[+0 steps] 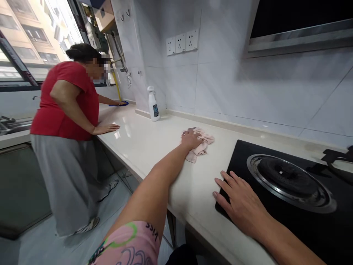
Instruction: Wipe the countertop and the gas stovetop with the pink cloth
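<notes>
Pink cloth (199, 147) sits bunched on the white countertop (162, 141), left of the black cooktop (242, 162). Left hand (191, 139) is on top of it; fingertips partly lost in the folds, can't tell if they pinch or just press. Right hand (234, 193) is spread, palm down, over the cooktop's near-left corner, fingertips past its left edge.

Risks, my read:
- White bottle (154, 105) stands upright farther left of the cooktop, beyond the cloth. A long leftward sweep could tip it.
- Bunched cloth could leave streaks or snag on the cooktop edge if dragged right.
- Right hand could slip if the glass is wet, or burn if the burner (286, 176) is hot; can't tell either.
- Co-worker (68, 99), well left of the cooktop, has a hand on a blue cloth (122, 103). Arms could clash if reaches overlap.
</notes>
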The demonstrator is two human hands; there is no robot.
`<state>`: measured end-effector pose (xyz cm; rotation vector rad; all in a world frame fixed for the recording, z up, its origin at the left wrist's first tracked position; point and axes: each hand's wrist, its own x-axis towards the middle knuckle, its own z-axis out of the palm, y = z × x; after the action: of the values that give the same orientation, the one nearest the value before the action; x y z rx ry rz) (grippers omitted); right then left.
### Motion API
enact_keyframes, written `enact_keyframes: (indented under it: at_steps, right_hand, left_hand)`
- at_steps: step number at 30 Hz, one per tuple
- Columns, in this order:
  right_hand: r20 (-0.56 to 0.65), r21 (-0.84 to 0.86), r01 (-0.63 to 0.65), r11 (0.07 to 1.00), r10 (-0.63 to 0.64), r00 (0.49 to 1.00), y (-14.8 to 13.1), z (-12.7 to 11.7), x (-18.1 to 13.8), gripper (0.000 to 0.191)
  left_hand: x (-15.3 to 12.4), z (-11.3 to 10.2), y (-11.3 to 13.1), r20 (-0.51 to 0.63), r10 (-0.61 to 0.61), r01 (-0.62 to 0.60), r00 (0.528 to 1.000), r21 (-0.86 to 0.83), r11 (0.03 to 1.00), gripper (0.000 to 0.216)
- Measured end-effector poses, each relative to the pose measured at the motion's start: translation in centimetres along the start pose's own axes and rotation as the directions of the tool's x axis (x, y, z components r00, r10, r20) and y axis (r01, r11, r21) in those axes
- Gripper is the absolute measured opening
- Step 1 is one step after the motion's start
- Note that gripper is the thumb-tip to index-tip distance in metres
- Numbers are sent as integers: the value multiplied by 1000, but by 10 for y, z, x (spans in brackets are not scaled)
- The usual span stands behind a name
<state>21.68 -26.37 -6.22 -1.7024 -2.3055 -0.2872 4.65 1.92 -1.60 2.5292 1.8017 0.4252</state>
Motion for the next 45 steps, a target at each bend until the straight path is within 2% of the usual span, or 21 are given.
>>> enact_keyframes:
  at_steps: [3, 6, 8, 10, 13, 18, 24, 28, 32, 36, 40, 45]
  right_hand:
    - [59, 20, 16, 1000, -17, 998, 2, -2, 0, 51]
    - [88, 48, -32, 998, 27, 996, 3, -1, 2, 51]
    - [98, 57, -65, 996, 59, 993, 4, 0, 3, 57]
    - [97, 67, -90, 994, 84, 992, 4, 2, 5, 65]
    - [97, 96, -113, 989, 104, 990, 3, 3, 6, 72]
    - [75, 145, -105, 984, 95, 993, 2, 6, 9, 75]
    - [48, 184, -93, 978, 86, 995, 2, 8, 11, 74]
    - [26, 183, -64, 981, 60, 998, 3, 9, 10, 72]
    - [-9, 158, -55, 986, 57, 998, 4, 12, 10, 72]
    - [-49, 142, -76, 987, 84, 995, 5, 14, 12, 79]
    - [-82, 139, -78, 987, 90, 993, 5, 15, 13, 76]
    - [-102, 157, -106, 982, 123, 987, 5, 12, 15, 68]
  left_hand:
    - [-32, -22, -51, -12, -106, 106, 994, 29, 994, 57]
    - [-71, -41, -92, -26, -183, 184, 983, 57, 981, 56]
    - [-99, -51, -108, -29, -210, 211, 977, 75, 974, 55]
    - [-127, -58, -114, -32, -222, 224, 974, 95, 970, 54]
    - [-166, -65, -107, -46, -217, 221, 975, 122, 968, 52]
    - [-222, -69, -77, -51, -154, 160, 987, 161, 974, 48]
    - [-259, -65, -28, -23, -56, 58, 998, 154, 986, 51]
    - [-263, -53, 16, 15, 92, -94, 996, 105, 990, 57]
    - [-246, -39, 51, 6, 228, -228, 974, 78, 971, 53]
    - [-209, -32, 69, 26, 235, -236, 972, 76, 969, 51]
    - [-174, -26, 77, 14, 208, -208, 978, 83, 975, 52]
    - [-164, -21, 83, -17, 192, -190, 981, 101, 977, 48]
